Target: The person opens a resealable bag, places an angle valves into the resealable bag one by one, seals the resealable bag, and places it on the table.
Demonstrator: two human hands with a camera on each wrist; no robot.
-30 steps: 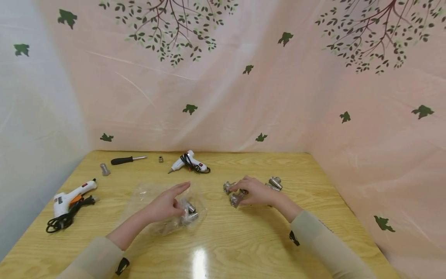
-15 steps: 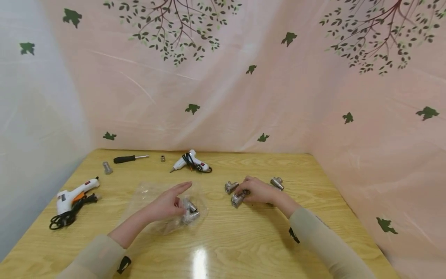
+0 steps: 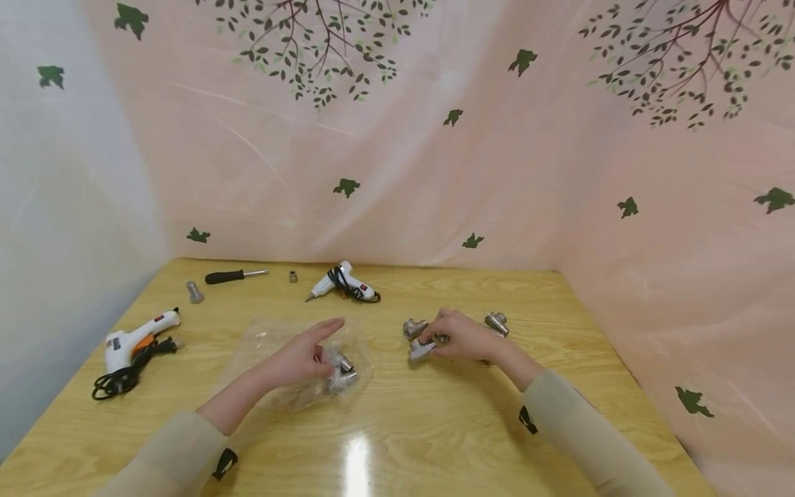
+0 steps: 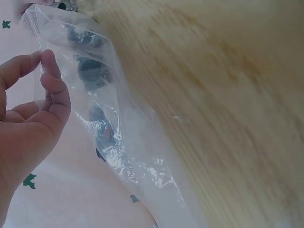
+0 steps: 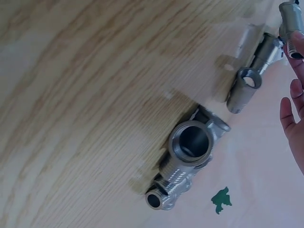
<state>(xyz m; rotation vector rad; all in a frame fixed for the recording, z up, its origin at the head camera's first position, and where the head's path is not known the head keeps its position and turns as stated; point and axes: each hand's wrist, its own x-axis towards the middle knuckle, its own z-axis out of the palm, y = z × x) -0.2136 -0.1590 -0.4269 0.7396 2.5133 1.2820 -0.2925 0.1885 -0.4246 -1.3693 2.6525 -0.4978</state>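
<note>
My left hand (image 3: 304, 355) reaches over a clear plastic bag (image 3: 263, 335). In the left wrist view its finger and thumb tips come together on the edge of the bag (image 4: 137, 137), pinching it. Several silvery metal pipe fittings (image 3: 344, 376) lie inside the bag, partly covered by the hand. With my right hand (image 3: 462, 336) I grip a metal pipe fitting (image 3: 421, 350) to the right of the bag. Just behind it rests another metal fitting (image 3: 414, 328). The right wrist view shows the held fitting (image 5: 290, 23) at the upper right and a tee-shaped fitting (image 5: 178, 166) on the table.
More metal fittings (image 3: 497, 322) lie beyond my right wrist. A white glue gun with coiled cord (image 3: 344, 281) sits at the back, another glue gun (image 3: 127, 345) at the left. A screwdriver (image 3: 226, 277), a small nut (image 3: 293, 277) and a metal connector (image 3: 194, 292) lie back left.
The right hand's fingers have closed round the near fitting, which has turned and moved slightly left. The left hand stays over the bag. The head view has shifted a little.
</note>
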